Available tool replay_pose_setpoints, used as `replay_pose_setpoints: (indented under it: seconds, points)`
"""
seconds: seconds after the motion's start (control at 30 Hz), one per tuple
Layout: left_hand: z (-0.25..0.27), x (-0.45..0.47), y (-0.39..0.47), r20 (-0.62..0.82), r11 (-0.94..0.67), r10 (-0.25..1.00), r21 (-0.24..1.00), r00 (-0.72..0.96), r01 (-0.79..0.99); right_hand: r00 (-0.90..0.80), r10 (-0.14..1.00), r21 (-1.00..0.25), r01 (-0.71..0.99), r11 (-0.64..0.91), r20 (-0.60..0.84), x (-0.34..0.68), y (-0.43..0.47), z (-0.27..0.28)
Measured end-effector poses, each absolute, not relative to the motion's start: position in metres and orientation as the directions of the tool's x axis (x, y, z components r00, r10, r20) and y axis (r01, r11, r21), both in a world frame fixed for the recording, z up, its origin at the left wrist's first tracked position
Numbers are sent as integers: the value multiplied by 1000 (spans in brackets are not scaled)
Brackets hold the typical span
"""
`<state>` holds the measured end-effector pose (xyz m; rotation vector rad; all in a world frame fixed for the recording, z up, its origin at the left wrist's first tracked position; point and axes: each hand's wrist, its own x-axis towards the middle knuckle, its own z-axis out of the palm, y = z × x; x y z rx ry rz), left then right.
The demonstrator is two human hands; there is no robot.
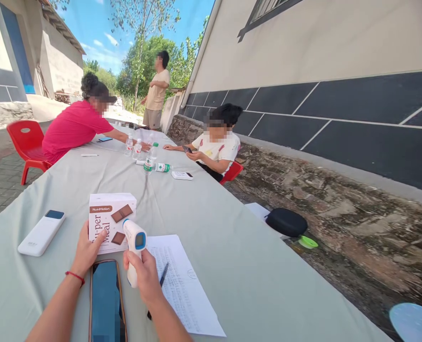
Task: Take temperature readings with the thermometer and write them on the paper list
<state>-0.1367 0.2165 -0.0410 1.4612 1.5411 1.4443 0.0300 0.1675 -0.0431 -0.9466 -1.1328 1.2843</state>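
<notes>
- The left hand [90, 247] has its fingers gripping the left side of an upright white-and-brown cardboard box [113, 223], near left
- The right hand [144, 273] wraps its fingers round a white-and-blue plastic thermometer [133, 237], by the box's right edge
- A dark-screened, brown-edged phone [106, 299] lies nearest, between the forearms

At lower left of centre I see the left hand [89, 247] gripping a white box [106, 221] with brown panels. Just right of it, the right hand [145, 275] holds a white handheld thermometer [134, 240] that overlaps the box; I can't tell whether they touch. A phone [105, 299] lies at the bottom edge between the forearms, and a pen [164, 274] rests on a printed sheet [187, 289] to its right. Toward upper centre, I make out bottles [149, 162] on the bench [254, 285].
</notes>
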Motion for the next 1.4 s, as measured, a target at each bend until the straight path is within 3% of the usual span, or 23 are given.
replay_pose_setpoints:
  seconds: [0.57,1.03,1.4]
  points:
    - [-44,-137,217,262,-208,944,944,-201,256,-49,992,-972,-213,103,116,16,181,-26]
    - [-43,-135,217,290,-244,936,944,-202,223,44,994,-994,55,99,102,9,189,-23]
    - [-41,-136,216,279,-227,939,942,-203,245,43,992,-992,53,115,117,10,189,-23]
